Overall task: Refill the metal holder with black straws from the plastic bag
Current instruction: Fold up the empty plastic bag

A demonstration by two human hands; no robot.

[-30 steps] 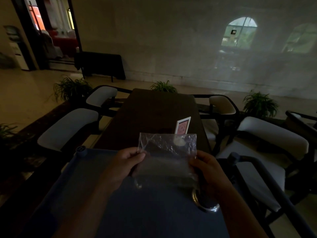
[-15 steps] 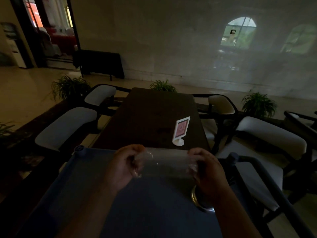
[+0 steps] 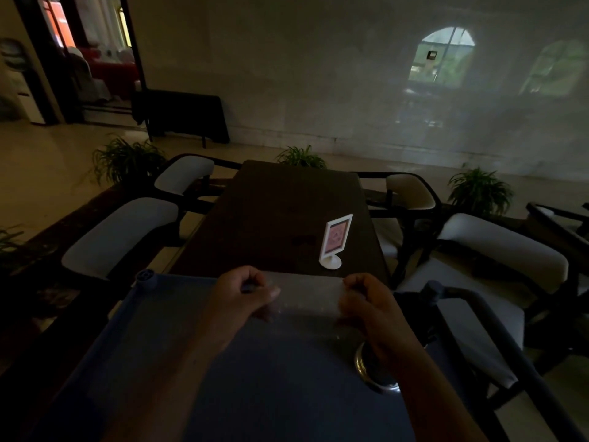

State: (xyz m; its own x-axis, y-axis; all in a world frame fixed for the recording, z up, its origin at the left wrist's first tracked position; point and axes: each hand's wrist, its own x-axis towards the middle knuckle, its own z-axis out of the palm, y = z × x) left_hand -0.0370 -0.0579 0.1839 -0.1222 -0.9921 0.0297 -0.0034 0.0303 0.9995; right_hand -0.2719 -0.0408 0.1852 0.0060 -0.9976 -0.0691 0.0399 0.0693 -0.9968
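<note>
A clear plastic bag (image 3: 307,298) is stretched flat between my two hands above the blue cart top (image 3: 153,339). My left hand (image 3: 237,295) pinches the bag's left edge with curled fingers. My right hand (image 3: 371,306) grips its right edge. The metal holder (image 3: 366,366) stands on the cart just under my right wrist, and only its shiny rim shows. The light is too dim to make out any black straws in the bag or in the holder.
A dark wooden table (image 3: 280,218) lies beyond the cart with a white card stand (image 3: 334,242) on its near right. White cushioned chairs (image 3: 121,234) flank the table on both sides. Potted plants line the floor behind.
The bag stood upright between my hands a second ago. I have tipped it down flat and lowered it toward the cart top, which uncovers the card stand behind it.
</note>
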